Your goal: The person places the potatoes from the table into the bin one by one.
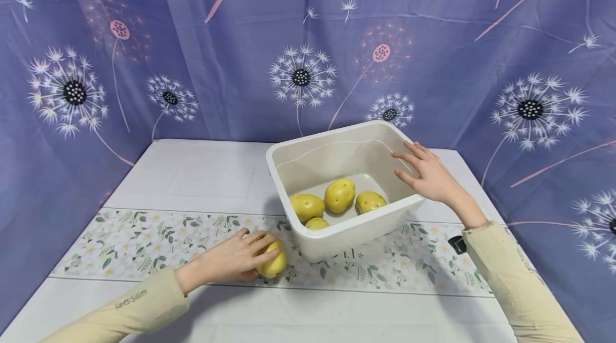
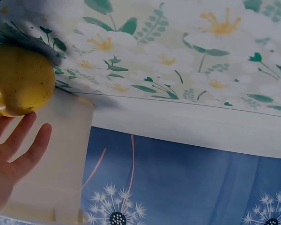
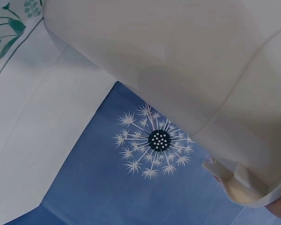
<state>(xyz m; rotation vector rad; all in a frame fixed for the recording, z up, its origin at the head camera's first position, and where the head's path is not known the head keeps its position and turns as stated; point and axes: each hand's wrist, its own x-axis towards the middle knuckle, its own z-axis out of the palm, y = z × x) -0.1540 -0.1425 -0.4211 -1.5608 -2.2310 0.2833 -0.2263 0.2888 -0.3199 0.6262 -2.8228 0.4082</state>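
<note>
A yellow potato (image 1: pixel 272 258) lies on the floral strip of the table, just outside the near left corner of the white plastic tub (image 1: pixel 366 225). My left hand (image 1: pixel 236 256) grips it from the left, with the fingers curled over its top. In the left wrist view, the fingertips touch the speckled side of this potato (image 2: pixel 21 79). Across the tub's right rim rests my right hand (image 1: pixel 428 172), its fingers spread and fairly straight. Several more potatoes (image 1: pixel 339 195) lie on the tub's floor. The right wrist view shows mostly the tub's outer wall (image 3: pixel 178 61), with most of the hand hidden.
The white table (image 1: pixel 202 172) carries a printed floral band (image 1: pixel 159 244) across its middle. Purple curtains (image 1: pixel 231 65) with dandelion prints stand around the back and sides. A small dark object (image 1: pixel 457 245) shows at the right sleeve's cuff.
</note>
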